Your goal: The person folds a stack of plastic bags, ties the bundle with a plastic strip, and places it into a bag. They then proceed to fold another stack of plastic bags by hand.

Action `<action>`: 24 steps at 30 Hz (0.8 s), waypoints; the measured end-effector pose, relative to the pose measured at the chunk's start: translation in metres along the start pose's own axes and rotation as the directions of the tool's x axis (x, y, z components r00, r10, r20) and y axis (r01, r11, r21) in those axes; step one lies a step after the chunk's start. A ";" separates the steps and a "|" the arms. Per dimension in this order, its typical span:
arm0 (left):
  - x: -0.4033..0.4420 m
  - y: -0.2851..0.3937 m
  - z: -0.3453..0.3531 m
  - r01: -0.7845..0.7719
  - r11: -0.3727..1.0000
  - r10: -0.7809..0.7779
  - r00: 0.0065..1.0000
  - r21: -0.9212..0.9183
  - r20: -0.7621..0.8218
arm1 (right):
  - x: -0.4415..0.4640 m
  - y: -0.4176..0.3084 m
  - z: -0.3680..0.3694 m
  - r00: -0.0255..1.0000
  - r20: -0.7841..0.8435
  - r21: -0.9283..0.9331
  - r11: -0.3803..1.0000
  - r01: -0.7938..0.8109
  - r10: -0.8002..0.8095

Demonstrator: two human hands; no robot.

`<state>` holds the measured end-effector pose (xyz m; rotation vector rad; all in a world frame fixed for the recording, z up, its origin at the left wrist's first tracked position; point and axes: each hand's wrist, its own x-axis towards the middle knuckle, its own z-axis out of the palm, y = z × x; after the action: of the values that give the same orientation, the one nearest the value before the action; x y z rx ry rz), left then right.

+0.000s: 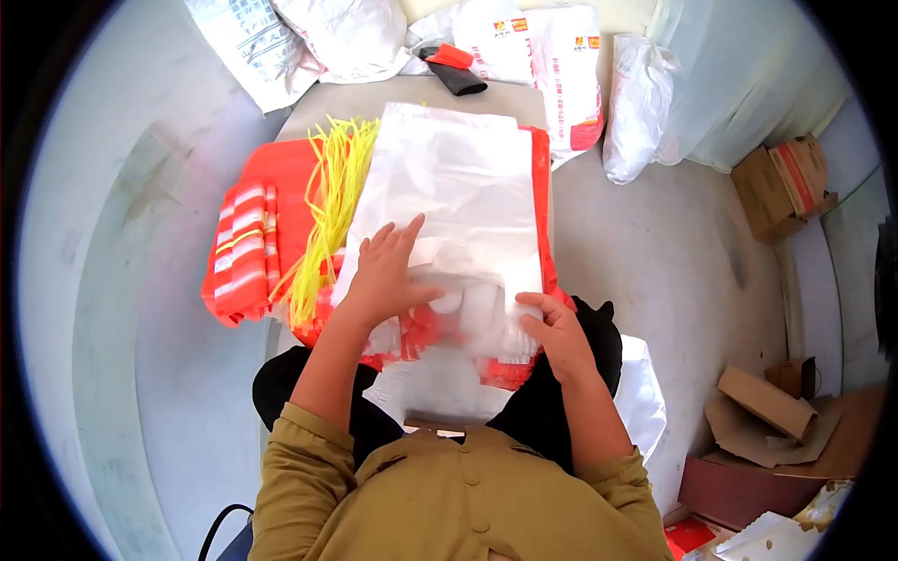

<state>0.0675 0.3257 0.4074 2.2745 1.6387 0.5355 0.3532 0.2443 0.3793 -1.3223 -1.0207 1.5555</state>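
A stack of thin white plastic bags (458,178) lies in front of me on red plastic bags (541,178). My left hand (385,276) rests on the stack's left side, palm down with fingers spread. At the right edge, my right hand (561,337) has thumb and forefinger curled around the edge of the top plastic bag (482,313). The near end of that bag looks see-through, crumpled and blurred over my lap. Beside the left hand lies a bunch of yellow strips (337,201).
Folded red-and-white striped bags (248,248) sit at the left. Full white sacks (351,37) stand at the back, with a black-and-red item (456,70) near them. Cardboard boxes (781,187) and flattened cardboard (772,416) lie on the floor at right.
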 end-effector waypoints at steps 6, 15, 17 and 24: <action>-0.002 -0.001 -0.002 -0.055 0.998 0.055 0.998 -0.023 0.007 | -0.003 0.011 0.000 0.996 -0.009 -0.014 0.996 0.092 -0.092; 0.004 -0.017 0.004 -0.041 0.999 0.041 0.999 -0.002 -0.036 | -0.006 0.012 -0.001 0.996 -0.078 0.095 0.995 0.041 -0.034; 0.002 -0.016 -0.003 -0.008 1.000 0.008 1.000 -0.024 0.003 | -0.003 0.018 -0.004 0.994 -0.099 0.097 0.994 0.055 -0.045; -0.021 -0.026 -0.009 0.086 0.952 -0.122 0.987 -0.292 -0.105 | -0.001 0.019 -0.003 0.993 -0.114 0.204 0.979 -0.005 0.029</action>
<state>0.0361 0.3141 0.4010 1.9685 1.6059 0.8420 0.3543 0.2375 0.3611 -1.2651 -0.7583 1.5321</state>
